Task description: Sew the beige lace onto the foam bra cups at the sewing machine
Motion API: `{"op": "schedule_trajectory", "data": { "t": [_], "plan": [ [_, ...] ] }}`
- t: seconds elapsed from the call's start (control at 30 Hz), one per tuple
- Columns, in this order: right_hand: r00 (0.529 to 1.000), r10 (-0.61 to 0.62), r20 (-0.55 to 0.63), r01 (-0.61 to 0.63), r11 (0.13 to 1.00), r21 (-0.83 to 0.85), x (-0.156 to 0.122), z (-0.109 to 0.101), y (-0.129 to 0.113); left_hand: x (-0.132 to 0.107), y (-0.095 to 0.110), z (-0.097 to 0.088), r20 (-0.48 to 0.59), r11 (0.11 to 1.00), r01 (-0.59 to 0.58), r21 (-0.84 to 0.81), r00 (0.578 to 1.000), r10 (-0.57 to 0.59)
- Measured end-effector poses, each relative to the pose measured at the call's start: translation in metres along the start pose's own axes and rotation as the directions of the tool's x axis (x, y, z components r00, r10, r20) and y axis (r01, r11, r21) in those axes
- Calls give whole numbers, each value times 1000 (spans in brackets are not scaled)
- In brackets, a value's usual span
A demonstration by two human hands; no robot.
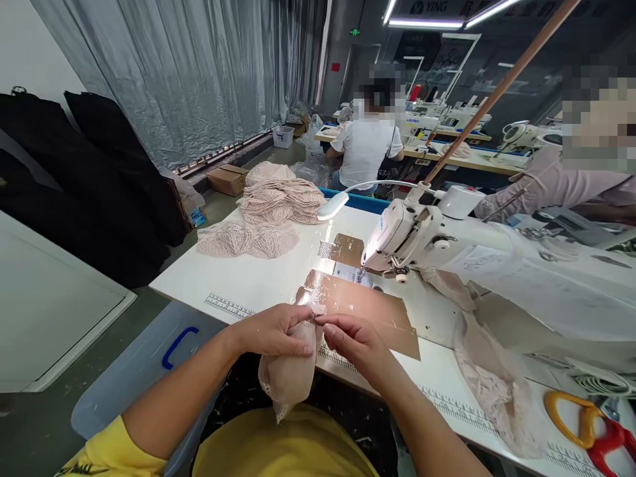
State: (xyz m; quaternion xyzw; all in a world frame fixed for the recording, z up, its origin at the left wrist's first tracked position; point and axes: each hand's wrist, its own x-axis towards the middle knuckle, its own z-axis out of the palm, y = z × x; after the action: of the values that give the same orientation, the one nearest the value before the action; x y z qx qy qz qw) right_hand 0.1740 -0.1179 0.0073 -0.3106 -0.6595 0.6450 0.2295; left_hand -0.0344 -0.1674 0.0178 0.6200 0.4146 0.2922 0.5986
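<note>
Wearer's two hands (273, 332) (355, 341), one held cloth (289, 379), one blue handle (173, 347)

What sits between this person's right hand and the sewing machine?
A brown sheet on the table lies between right hand and machine, in the head view.

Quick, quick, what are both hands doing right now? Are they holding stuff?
Left hand: closed, holding the cloth.
Right hand: at the cloth's upper edge; can't tell whether it's pinching anything.

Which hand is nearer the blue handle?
The left. The left hand is to the right of the blue handle, holding pale fabric; the right hand is farther right, past the left one.
</note>
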Motion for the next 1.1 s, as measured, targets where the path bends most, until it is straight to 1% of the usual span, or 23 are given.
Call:
{"op": "schedule_trajectory", "data": {
  "t": [0.1,0.2,0.27,0.33,0.4,0.47,0.53,0.57,0.6,0.63,0.67,0.7,0.73,0.77,0.8,0.83,0.87,0.9,0.97,1.0,1.03,1.07,1.1],
  "plan": [
    [999,-23,-42,24,1000,18,3,-4,1,5,9,-10,24,998,-27,48,999,26],
    [996,13,-86,-10,999,35,3,-11,-1,12,19,-17,61,997,-46,70,997,42],
    [996,17,-87,-15,1000,16,5,-13,-5,17,23,-19,90,990,-64,125,995,53],
    [996,-20,-85,18,1000,-18,8,-12,-9,23,26,-19,96,977,-83,194,993,65],
    [992,-62,-111,58,998,-39,11,-11,-12,27,27,-23,86,970,-65,234,995,46],
    [983,-86,-164,69,992,-106,10,-14,-11,30,28,-35,90,965,-16,260,996,-7],
    [971,-118,-208,48,949,-311,2,-25,-5,29,30,-59,116,945,49,323,989,-91],
    [964,-141,-225,24,889,-457,-4,-34,1,27,32,-74,111,922,84,378,984,-136],
    [949,-189,-251,-1,797,-604,-10,-46,8,24,33,-88,64,879,122,461,983,-170],
    [931,-234,-281,-46,687,-725,-18,-59,17,20,35,-101,-49,815,162,557,985,-163],
    [902,-283,-325,-121,559,-820,-26,-74,27,16,37,-111,-176,739,211,640,976,-127],
    [875,-337,-347,-188,423,-886,-34,-89,36,12,38,-116,-291,670,257,697,955,-64],
    [862,-376,-340,-232,303,-924,-42,-102,45,8,39,-115,-382,615,294,732,924,13],
    [847,-417,-330,-258,221,-941,-48,-113,53,5,39,-107,-435,584,311,750,897,81],
    [833,-451,-320,-268,177,-947,-54,-122,58,4,37,-95,-455,574,304,761,880,137],
    [819,-480,-316,-266,171,-949,-58,-126,60,4,34,-77,-459,557,282,781,864,205],
    [807,-494,-324,-254,206,-945,-61,-128,61,5,29,-56,-433,563,237,792,867,245],
    [801,-488,-346,-235,275,-932,-61,-125,59,9,23,-34,-366,580,175,795,902,230],
    [822,-404,-401,-184,477,-860,-59,-113,53,18,8,6,-255,567,89,819,942,220],
    [848,-333,-413,-156,587,-794,-56,-104,49,23,-1,21,-254,545,100,833,943,216],
    [878,-262,-400,-122,686,-717,-52,-95,46,28,-8,32,-314,535,153,831,922,225],
    [907,-202,-370,-85,772,-630,-48,-85,45,31,-14,39,-305,549,132,825,923,237],
    [930,-154,-334,-52,843,-535,-45,-75,44,32,-19,42,-299,598,97,796,922,248]
  ]
}}
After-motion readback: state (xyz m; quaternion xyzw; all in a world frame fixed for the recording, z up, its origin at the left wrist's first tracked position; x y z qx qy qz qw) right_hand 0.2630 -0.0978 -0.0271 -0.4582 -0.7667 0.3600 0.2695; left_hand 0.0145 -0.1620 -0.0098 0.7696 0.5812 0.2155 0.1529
